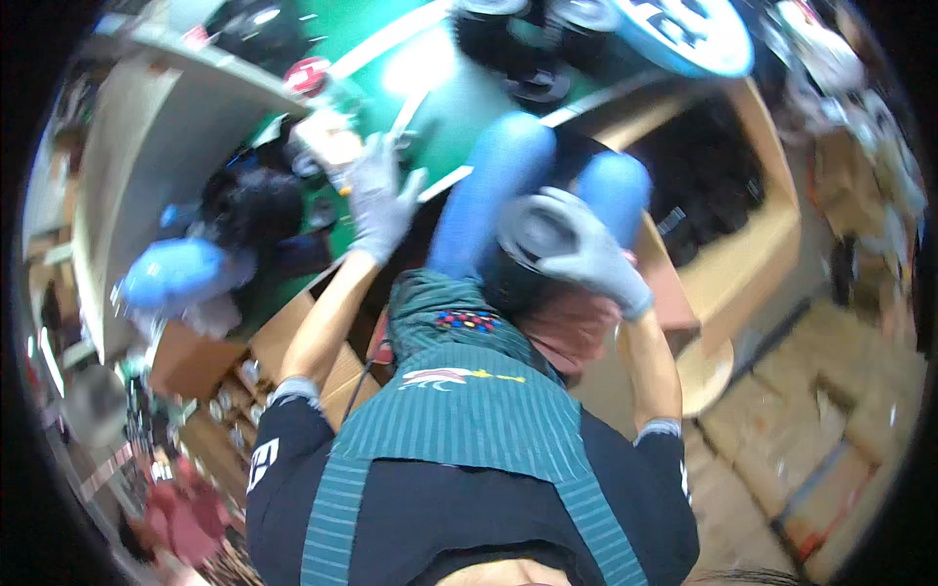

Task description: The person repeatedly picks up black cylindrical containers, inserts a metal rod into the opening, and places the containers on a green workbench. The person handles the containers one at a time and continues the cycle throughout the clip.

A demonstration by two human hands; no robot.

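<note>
Both my hands wear pale grey gloves. My left hand (381, 200) is over the green table (376, 93), its thumb spread away from the fingers; I see nothing in its grasp. Just beyond its fingertips lies a blurred whitish object (330, 140), and whether they touch is unclear. My right hand (598, 256) is closed around the side of a black cylindrical part (518, 264) with a ringed round top. This part rests at my lap, beside my knees in blue trousers. Its underside is hidden.
A cardboard box (757, 264) of black parts stands at the right. More black round parts (503, 39) and a light blue basin (728, 49) are at the far side. Left are a red round lid (306, 75), a grey panel (127, 146), a blue bag (176, 273) and an open carton (278, 337).
</note>
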